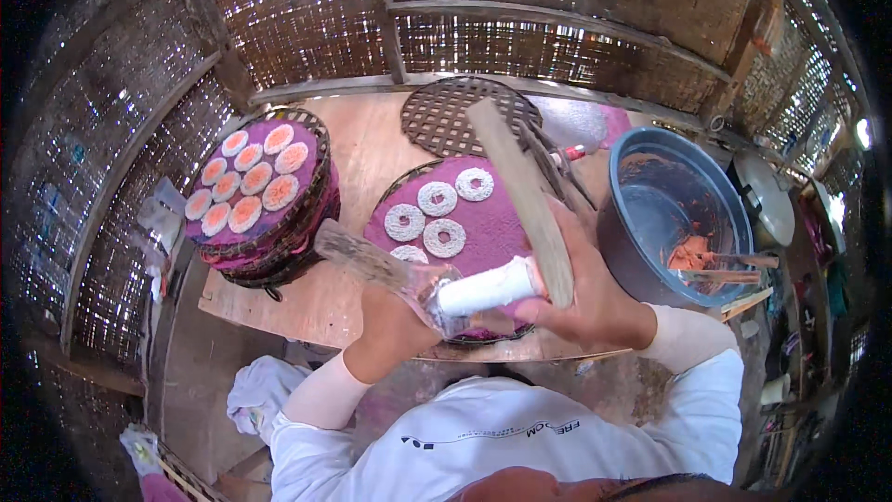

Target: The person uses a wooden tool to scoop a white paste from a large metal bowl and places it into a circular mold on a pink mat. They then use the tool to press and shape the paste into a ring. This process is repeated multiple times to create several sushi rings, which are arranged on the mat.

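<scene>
My left hand is closed around a short wooden handle piece with a shiny, clear-looking tube part at its inner end. A white cylinder, smeared with what looks like dough, lies between my hands and meets that part. My right hand grips a long, flat wooden bar at the cylinder's other end, tilted up and away. Below them is a round tray covered in purple cloth. White lacy rings lie on its left and far parts; my hands and tools hide its near part.
On the left, a stack of round trays bears several white discs with orange centres. A blue-grey tub with orange paste and wooden sticks stands right. Behind lies a dark woven lattice. Everything rests on a plywood table.
</scene>
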`<state>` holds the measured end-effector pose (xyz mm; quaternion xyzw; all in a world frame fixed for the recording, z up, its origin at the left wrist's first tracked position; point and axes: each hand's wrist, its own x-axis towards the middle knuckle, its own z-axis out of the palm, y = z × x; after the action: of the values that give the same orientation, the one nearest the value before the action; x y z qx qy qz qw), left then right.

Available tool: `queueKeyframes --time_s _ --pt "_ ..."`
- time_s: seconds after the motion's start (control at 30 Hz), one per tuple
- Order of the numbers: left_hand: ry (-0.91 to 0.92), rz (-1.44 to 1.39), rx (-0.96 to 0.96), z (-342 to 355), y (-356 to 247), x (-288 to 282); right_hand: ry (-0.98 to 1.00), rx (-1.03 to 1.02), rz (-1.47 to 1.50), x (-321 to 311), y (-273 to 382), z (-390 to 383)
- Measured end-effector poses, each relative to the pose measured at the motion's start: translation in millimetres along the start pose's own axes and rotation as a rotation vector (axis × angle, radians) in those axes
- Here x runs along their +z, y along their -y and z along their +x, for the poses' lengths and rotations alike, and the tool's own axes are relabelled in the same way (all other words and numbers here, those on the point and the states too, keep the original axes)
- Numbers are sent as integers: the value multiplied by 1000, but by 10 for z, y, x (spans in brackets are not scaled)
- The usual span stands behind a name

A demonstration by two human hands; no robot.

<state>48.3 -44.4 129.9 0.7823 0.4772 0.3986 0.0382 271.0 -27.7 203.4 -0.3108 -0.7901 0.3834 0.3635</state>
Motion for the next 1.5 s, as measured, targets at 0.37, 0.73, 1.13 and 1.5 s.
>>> queueKeyframes --time_s 0.37,0.73,1.13,1.5 --pt "134 -103 -330 -390 -161 343 208 -33 -21 241 -607 -144" --pt "211 -40 -336 -213 -72 444 223 -130 -5 176 -811 -5" --pt "248 -63 -313 -68 -75 470 258 -147 -11 187 -976 -13" --pt "200 -444 -412 107 362 430 403 132 379 219 -720 535"
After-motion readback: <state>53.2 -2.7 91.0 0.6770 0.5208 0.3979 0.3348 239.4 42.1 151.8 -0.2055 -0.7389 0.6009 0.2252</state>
